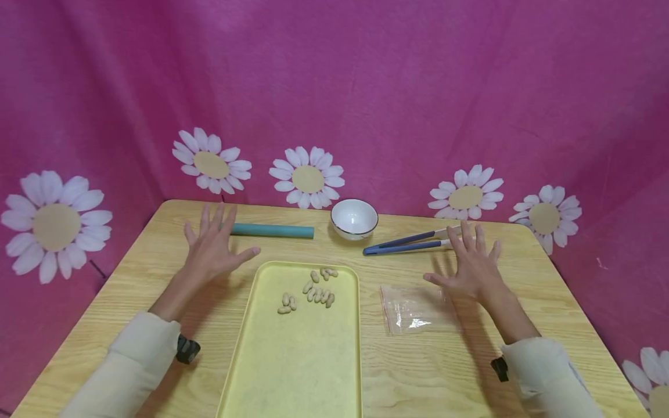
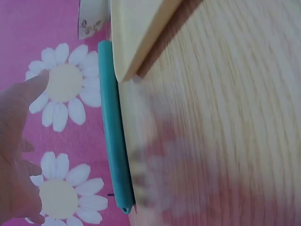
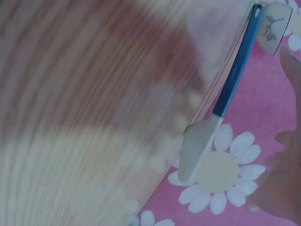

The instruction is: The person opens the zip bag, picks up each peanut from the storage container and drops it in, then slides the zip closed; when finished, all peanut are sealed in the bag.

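Observation:
My left hand (image 1: pixel 210 251) hovers over the table's left side with fingers spread, holding nothing. Beyond its fingertips lies a teal rod-like tool (image 1: pixel 274 231), its left end overlapped by the hand in the head view. My right hand (image 1: pixel 473 268), also spread and holding nothing, is above the right side. Just beyond it lie blue tongs (image 1: pixel 405 246) with pale ends, partly hidden by its fingers. Left of that hand is a clear plastic zip bag (image 1: pixel 418 313). Between both hands a yellow tray (image 1: pixel 292 360) bears several unshelled peanuts (image 1: pixel 317 295) toward its far end.
A white bowl (image 1: pixel 354 217) with a dark rim stands at the back of the wooden table (image 1: pixel 418 383), between the teal tool and the tongs. A pink curtain (image 1: pixel 366 104) with daisies hangs along the table's back and sides.

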Demonstrator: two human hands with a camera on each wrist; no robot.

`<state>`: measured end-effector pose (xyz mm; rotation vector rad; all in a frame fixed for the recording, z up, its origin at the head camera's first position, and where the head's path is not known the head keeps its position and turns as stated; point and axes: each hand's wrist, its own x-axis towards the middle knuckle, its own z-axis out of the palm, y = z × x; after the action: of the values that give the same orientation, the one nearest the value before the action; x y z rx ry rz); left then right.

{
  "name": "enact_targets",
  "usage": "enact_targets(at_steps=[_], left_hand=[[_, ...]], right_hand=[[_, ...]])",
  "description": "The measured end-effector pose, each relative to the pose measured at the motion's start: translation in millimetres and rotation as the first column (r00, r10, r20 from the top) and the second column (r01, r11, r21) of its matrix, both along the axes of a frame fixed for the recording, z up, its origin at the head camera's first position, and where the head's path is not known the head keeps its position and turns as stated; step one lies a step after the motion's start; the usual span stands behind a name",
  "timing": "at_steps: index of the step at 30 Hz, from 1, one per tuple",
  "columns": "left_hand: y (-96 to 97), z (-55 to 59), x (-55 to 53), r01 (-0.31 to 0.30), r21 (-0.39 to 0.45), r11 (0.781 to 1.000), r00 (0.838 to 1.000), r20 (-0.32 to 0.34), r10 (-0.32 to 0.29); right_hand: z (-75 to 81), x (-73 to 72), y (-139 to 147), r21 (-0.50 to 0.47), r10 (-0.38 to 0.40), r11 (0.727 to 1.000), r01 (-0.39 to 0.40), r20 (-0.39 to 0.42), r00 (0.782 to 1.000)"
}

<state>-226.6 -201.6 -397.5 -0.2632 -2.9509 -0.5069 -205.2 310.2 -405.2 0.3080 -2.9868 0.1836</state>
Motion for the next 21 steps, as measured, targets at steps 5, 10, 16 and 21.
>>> enact_targets(at_steps=[5,10,16,21], left_hand=[[8.0,2.6,4.9,0.036,0.035,0.999,0.999,0.011,-0.037],[19.2,1.9,9.8,0.085,0.058,0.995,0.996,0.012,-0.086],[33.6,1.1,16.9,0.162,0.121,0.979,0.985,0.030,-0.167],[47.3,5.2,22.4,0.198,0.191,0.961,0.969,0.107,-0.221]], right_hand=[[-2.2,8.7,-11,-0.086,0.069,0.994,-0.060,0.109,0.992],[-6.1,19.1,-23,-0.192,0.162,0.974,-0.124,0.198,0.967],[-9.4,29.7,-33,-0.264,0.251,0.948,-0.177,0.280,0.927],[-15.2,36.7,-38,-0.286,0.278,0.941,-0.179,0.355,0.893]])
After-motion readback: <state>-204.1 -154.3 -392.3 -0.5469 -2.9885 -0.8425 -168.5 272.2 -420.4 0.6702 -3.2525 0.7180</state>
